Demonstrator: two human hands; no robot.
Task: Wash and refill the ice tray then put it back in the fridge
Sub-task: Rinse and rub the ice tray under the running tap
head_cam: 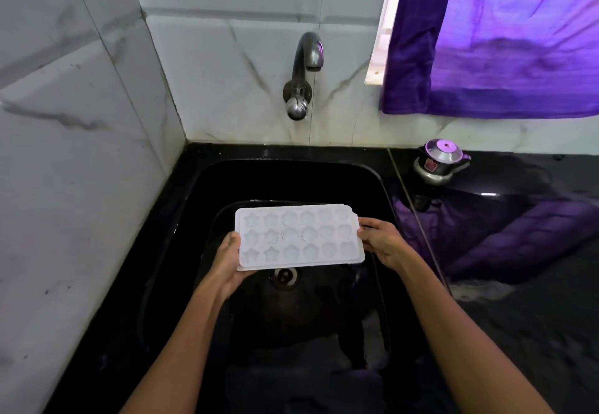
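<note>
Left hand: the left hand (230, 258) grips the left short end of the ice tray (299, 237), thumb on the top rim, fingers curled beneath it.
Right hand: the right hand (382, 241) holds the right short end, thumb lying along the tray's edge and fingers wrapped under.
Ice tray: white, cavities facing up in three rows of star and rounded shapes; it sits near the centre of the frame, held roughly level above the black sink (291, 180), over the drain (285, 277).
Tap: a dark metal tap (303, 73) is fixed to the marble-patterned wall in the upper centre; no water stream can be seen.
Right side: a small metal kettle-like pot with a purple lid (439, 162) stands on the black counter (534, 316), under a purple curtain (505, 40) in the upper right.
Writing: a small red label on the pot is too blurred to read.
</note>
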